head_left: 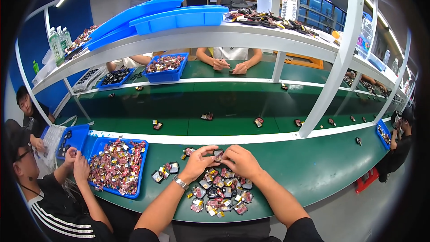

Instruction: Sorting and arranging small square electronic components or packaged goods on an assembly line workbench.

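Over the green bench, both my hands meet on one small dark electronic unit (pixel 218 153) with a reddish circuit board. My left hand (pixel 199 163), below a metal wristwatch (pixel 180 182), pinches it from the left. The fingers of my right hand (pixel 242 161) close on its right side. Below my hands lies a heap of similar units (pixel 222 192), black casings with red boards, silver-grey parts and yellow bits. A few more units (pixel 165 172) lie to the left of my left wrist.
A blue bin (pixel 144 170) full of red boards stands at left, beside a co-worker's hands (pixel 77 161). Past a white rail (pixel 251 140), scattered units (pixel 259 122) lie on a green conveyor belt. Overhead, a white shelf (pixel 197 36) on posts carries blue trays (pixel 179 20).
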The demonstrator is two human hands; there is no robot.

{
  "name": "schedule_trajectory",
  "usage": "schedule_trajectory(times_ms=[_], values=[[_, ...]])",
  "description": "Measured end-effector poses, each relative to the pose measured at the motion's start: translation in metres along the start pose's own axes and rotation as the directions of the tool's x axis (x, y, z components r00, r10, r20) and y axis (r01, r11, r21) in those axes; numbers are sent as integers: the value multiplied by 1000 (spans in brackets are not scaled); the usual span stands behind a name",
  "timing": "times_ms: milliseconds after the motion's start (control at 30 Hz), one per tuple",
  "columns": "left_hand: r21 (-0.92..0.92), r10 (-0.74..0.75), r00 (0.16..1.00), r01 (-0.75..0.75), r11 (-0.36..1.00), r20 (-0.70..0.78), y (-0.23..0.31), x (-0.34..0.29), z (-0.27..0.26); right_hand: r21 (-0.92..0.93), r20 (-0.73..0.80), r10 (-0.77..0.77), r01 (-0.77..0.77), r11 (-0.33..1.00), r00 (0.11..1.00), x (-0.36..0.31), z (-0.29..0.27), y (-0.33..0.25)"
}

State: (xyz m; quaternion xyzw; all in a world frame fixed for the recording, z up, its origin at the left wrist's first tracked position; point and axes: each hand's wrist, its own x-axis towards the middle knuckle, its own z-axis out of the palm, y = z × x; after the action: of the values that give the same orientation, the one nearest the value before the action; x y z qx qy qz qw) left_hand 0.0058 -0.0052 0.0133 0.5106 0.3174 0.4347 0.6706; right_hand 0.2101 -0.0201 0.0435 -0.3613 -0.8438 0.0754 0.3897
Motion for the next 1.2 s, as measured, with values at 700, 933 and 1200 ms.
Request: schedule_trajectory(times_ms=[700,933,1200], values=[[-35,20,988,-14,999,153,-2,-2,1,58,28,105,-106,993,994,-3,6,0],[-21,-15,987,18,1000,161,-5,-2,0,178,118,78,-99,979,990,-5,1,0],[-10,-36,992,38,999,119,-5,-1,4,99,24,149,-151,984,989,-9,11,-3]])
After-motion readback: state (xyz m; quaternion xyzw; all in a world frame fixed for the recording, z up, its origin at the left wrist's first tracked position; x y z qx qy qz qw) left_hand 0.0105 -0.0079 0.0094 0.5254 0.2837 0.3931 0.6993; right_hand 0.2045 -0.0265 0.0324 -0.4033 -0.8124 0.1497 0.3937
